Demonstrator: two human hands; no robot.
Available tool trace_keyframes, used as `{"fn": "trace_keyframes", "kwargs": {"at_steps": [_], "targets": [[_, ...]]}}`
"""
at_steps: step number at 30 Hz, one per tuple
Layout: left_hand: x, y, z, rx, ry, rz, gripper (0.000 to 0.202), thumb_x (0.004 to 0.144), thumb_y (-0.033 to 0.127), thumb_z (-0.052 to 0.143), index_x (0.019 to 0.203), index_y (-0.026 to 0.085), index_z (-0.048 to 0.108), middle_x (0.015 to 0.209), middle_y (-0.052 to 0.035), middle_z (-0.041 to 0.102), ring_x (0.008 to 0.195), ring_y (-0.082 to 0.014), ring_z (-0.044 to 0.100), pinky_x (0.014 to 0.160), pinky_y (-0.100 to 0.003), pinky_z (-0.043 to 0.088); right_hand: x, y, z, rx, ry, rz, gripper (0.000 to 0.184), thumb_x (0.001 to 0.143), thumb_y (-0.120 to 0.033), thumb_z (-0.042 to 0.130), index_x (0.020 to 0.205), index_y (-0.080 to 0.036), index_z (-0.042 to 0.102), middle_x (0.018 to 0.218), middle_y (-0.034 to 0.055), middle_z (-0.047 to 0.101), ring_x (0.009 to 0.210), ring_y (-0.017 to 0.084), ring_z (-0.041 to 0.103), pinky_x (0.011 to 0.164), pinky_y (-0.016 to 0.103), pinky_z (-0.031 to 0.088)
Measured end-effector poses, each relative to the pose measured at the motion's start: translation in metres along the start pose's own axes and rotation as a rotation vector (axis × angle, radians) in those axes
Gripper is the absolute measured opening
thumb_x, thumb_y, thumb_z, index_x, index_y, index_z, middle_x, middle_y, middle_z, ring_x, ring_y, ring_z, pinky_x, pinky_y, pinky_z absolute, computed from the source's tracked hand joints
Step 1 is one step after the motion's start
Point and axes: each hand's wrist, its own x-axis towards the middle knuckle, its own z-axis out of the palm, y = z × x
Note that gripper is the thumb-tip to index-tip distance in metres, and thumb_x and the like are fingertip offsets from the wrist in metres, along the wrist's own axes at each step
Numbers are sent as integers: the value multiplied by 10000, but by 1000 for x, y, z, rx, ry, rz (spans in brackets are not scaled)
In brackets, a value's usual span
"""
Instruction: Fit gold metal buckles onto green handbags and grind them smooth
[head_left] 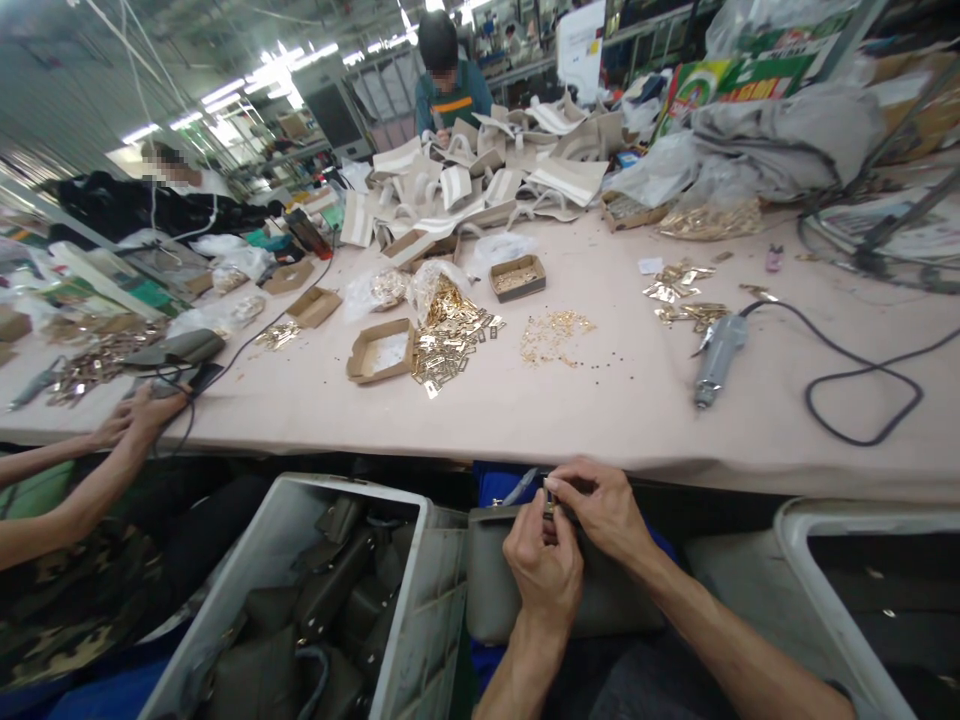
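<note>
Both hands work close together just below the near edge of the desk (600,400), over a grey bag (525,590) that lies on the person's lap. The left hand (544,565) is closed with the fingertips pinching a small dark metal piece (550,503) at the top edge of the bag; the right hand (600,505) comes from the other side and its fingers press on the same piece — probably the two hands meet so the small part stays steady while the bag gives support from below. To the left stands a grey crate (405,600) with more dark grey bags inside, near enough to reach without standing up. On the desk lie heaps of gold fittings (450,335), a small open carton (379,352) beside them, loose gold bits (555,335) and a grey power tool (716,355) with its black cable (862,400) — all within arm's reach. At far left, another person's hand (146,410) rests on the desk edge near a dark device.
</note>
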Motion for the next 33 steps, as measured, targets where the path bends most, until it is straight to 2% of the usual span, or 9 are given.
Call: {"fn": "trace_keyframes", "kwargs": {"at_steps": [6,10,16,20,26,33], "targets": [[-4,-2,1,47,23,63,271,964,160,557,1183,80,694,766,-84,694,566,-166,639,537,-283,521,3,-4,-6,99,-121,97,212,834,-371,733,905,-183,800,855,56,765,770,208,685,716,295,535],[-8,-5,3,113,58,147,280,965,122,552,1214,56,660,847,-144,727,690,-209,708,582,-294,554,6,-7,-11,115,-227,57,247,867,-372,697,980,-179,804,948,73,756,697,177,656,649,278,532],[-10,-7,4,153,54,162,280,961,110,555,1223,73,648,940,-188,744,828,-257,743,684,-337,599,18,-8,-27,89,-458,-58,251,895,-340,666,1064,-210,799,899,56,699,731,171,622,663,271,514],[-10,-6,4,160,52,166,277,962,119,552,1217,81,654,926,-177,743,824,-260,740,707,-350,603,31,-12,-38,80,-595,-106,260,888,-348,674,1082,-224,797,880,46,684,749,170,617,692,274,520],[-12,-4,6,172,52,187,261,958,93,546,1193,62,654,908,-182,735,807,-250,726,695,-339,596,46,-21,-45,98,-760,-74,273,883,-365,670,1060,-191,785,915,53,712,679,147,621,656,260,521],[-12,-1,7,229,50,208,255,959,86,525,1188,56,634,886,-178,732,767,-247,717,665,-338,592,52,-24,-48,83,-830,-46,225,858,-282,659,1010,-146,756,806,39,714,679,156,613,641,254,507]]}}
